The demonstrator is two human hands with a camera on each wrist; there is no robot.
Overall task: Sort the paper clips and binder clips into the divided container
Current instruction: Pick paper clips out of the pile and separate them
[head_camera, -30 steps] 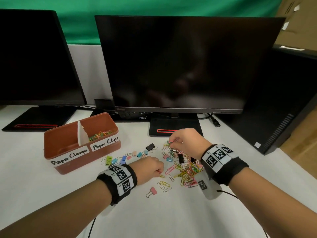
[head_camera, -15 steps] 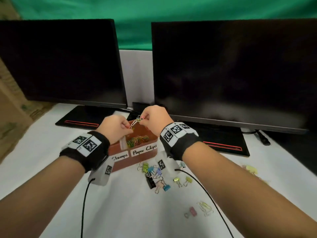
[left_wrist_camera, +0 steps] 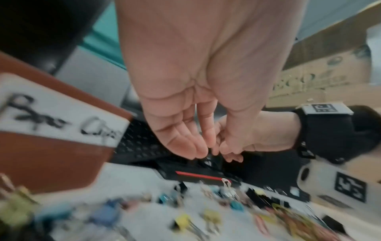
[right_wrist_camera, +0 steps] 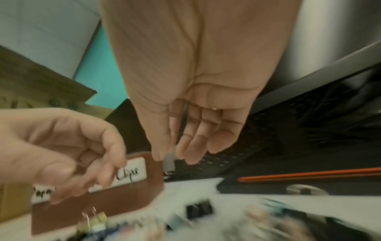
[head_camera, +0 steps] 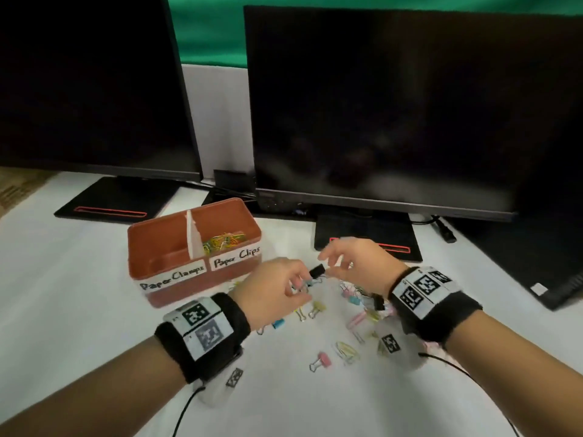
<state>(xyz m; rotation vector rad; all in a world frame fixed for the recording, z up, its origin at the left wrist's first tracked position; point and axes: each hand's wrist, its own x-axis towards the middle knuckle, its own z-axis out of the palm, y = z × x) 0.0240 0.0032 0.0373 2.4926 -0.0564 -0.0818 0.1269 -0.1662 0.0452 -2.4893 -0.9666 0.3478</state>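
A brown divided container (head_camera: 157,227) stands left of centre, labelled "Paper Clamps" and "Paper Clips". Coloured paper clips (head_camera: 224,241) lie in its right compartment, while the left compartment looks bare. Just right of it, both hands hover over a scattered pile of clips (head_camera: 359,298). My right hand (head_camera: 325,265) pinches a black binder clip (head_camera: 317,271) between thumb and fingers; the right wrist view shows it hanging from the right hand (right_wrist_camera: 169,154). My left hand (head_camera: 304,287) is close beside it with loosely curled fingers and nothing seen in them; the left hand (left_wrist_camera: 202,151) is blurred.
Two dark monitors (head_camera: 394,105) stand behind on black bases (head_camera: 366,234). A black computer case (head_camera: 536,253) is at the right. Yellow binder clips (head_camera: 315,309), a pink binder clip (head_camera: 321,361) and yellow paper clips (head_camera: 347,351) lie on the white table. Wrist cables trail toward me.
Half a second ago both hands held paper clips over the container's right compartment. They have come back down to the pile, and the right hand now pinches a black binder clip.
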